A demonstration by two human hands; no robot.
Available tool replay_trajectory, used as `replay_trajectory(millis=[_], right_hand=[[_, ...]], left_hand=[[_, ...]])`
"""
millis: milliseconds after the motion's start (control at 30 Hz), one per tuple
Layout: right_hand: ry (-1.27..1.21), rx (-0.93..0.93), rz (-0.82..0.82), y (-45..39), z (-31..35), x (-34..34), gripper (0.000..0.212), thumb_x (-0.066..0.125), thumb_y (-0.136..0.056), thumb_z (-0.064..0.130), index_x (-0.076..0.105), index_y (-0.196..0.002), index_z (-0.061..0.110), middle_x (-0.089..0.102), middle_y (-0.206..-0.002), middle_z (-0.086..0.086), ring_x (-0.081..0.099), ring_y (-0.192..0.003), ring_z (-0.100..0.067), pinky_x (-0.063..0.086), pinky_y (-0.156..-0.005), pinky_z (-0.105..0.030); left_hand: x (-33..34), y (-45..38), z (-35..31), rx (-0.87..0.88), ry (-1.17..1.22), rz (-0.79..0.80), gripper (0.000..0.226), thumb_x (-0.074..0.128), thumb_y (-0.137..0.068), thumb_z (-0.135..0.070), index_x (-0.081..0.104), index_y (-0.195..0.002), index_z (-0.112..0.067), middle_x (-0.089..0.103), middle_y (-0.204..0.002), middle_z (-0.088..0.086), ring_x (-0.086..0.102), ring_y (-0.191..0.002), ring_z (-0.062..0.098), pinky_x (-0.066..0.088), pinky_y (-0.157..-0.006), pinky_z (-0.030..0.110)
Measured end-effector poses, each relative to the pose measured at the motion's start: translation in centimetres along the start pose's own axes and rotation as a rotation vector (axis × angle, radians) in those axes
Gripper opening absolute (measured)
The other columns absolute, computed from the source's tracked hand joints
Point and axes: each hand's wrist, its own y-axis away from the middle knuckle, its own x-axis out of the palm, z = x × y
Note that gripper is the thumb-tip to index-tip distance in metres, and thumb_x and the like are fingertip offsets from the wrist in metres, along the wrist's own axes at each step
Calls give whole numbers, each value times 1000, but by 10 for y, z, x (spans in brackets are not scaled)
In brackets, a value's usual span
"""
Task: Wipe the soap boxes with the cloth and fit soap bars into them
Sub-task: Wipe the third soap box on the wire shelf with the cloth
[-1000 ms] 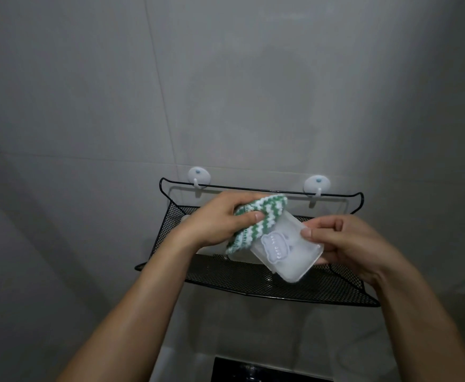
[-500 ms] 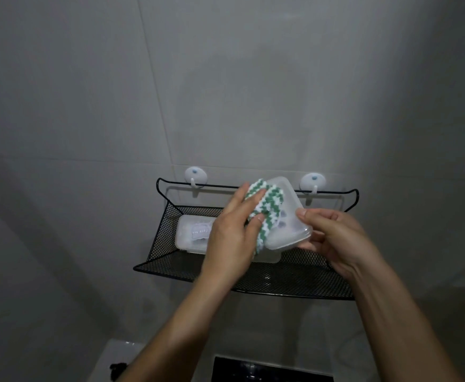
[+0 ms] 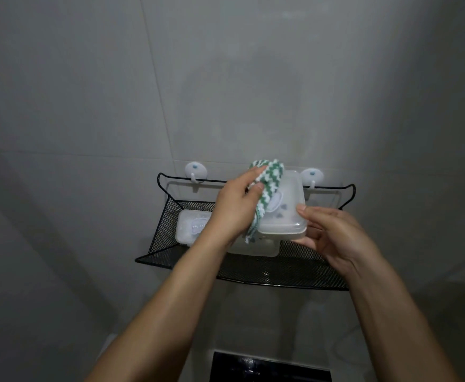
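My right hand (image 3: 333,238) grips a translucent white soap box (image 3: 288,213) from its right side and underneath, holding it above the black mesh shelf (image 3: 267,268). My left hand (image 3: 232,209) holds a green-and-white zigzag cloth (image 3: 267,186) and presses it on the box's lid at its left half. A second translucent soap box (image 3: 191,224) lies on the left of the shelf. Another box part (image 3: 256,248) lies on the shelf under the held box, mostly hidden. No soap bar shows.
The shelf hangs on two white wall hooks (image 3: 195,170) (image 3: 312,176) against a grey tiled wall (image 3: 226,78). A dark glossy object (image 3: 270,368) sits below at the bottom edge.
The held box has turned from a steep tilt to nearly level and risen slightly. My left hand with the cloth slid from the box's upper left along its lid.
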Motion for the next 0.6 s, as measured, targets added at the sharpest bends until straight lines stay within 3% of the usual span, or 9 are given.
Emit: replay_trajectory(millis=[67, 267, 400, 500, 600], right_hand=[[-25, -2, -6, 0, 1, 1, 40, 75, -66, 14, 64, -99, -6, 75, -87, -22, 75, -70, -25, 63, -67, -37], [-73, -27, -94, -1, -1, 2, 28, 71, -84, 6, 63, -107, -7, 74, -86, -20, 74, -66, -21, 61, -55, -29], [-150, -80, -155, -7, -5, 7, 11, 71, -86, 3, 63, -93, 0, 76, -74, -13, 74, -62, -18, 58, -51, -25], [-125, -156, -188, -8, -9, 13, 18, 74, -82, 0, 59, -90, 5, 76, -75, -11, 74, -63, -18, 57, -52, -23], [60, -221, -163, -8, -7, 10, 35, 81, -74, 1, 58, -97, 14, 75, -87, -12, 74, -74, -21, 55, -64, -28]], left_hand=[[2, -3, 1, -66, 117, -19, 39, 50, -100, -9, 58, -137, -20, 61, -136, -1, 57, -124, 12, 43, -110, 40], [23, 26, 8, -121, 197, -133, 32, 49, -101, -12, 63, -130, -19, 71, -115, -4, 67, -107, 11, 52, -99, 39], [44, 46, 9, -137, 252, -254, 29, 55, -98, -10, 65, -124, -18, 72, -111, -1, 68, -104, 16, 53, -96, 42], [50, 46, 5, -268, 547, -317, 31, 58, -95, -3, 64, -123, -17, 72, -113, 7, 69, -106, 26, 52, -97, 50], [37, 36, 8, -308, 730, -267, 31, 55, -95, 3, 65, -119, -13, 72, -112, 15, 69, -106, 33, 52, -97, 52]])
